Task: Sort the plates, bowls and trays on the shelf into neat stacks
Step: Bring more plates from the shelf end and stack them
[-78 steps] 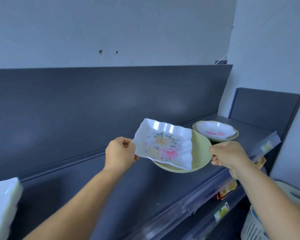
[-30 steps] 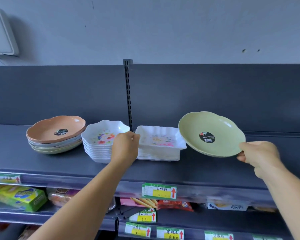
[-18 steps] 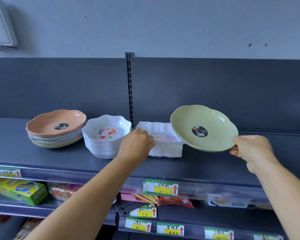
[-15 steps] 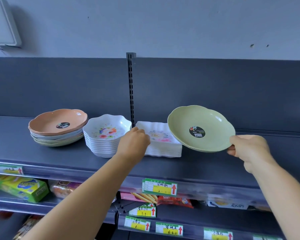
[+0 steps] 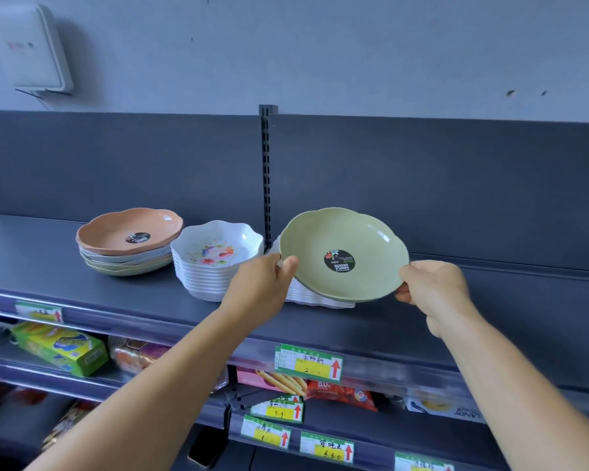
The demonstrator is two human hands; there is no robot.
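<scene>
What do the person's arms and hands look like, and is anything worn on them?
Both arms are bare as far as the picture shows, with no sleeves. The left hand and the right hand wear no gloves, and no watch, bracelet or ring is visible.

We see a dark shelf (image 5: 48,263) with three stacks crowded together near its upright slotted post (image 5: 265,178). Left of the post sit a stack of round plates (image 5: 126,248) and a stack of white floral bowls (image 5: 215,263), nearly touching. Right of the post, a stack of white trays (image 5: 317,297) lies partly hidden behind a green plate (image 5: 344,253) held in the air. Further right of the post, and far left of it, the shelf surface lies bare.
</scene>
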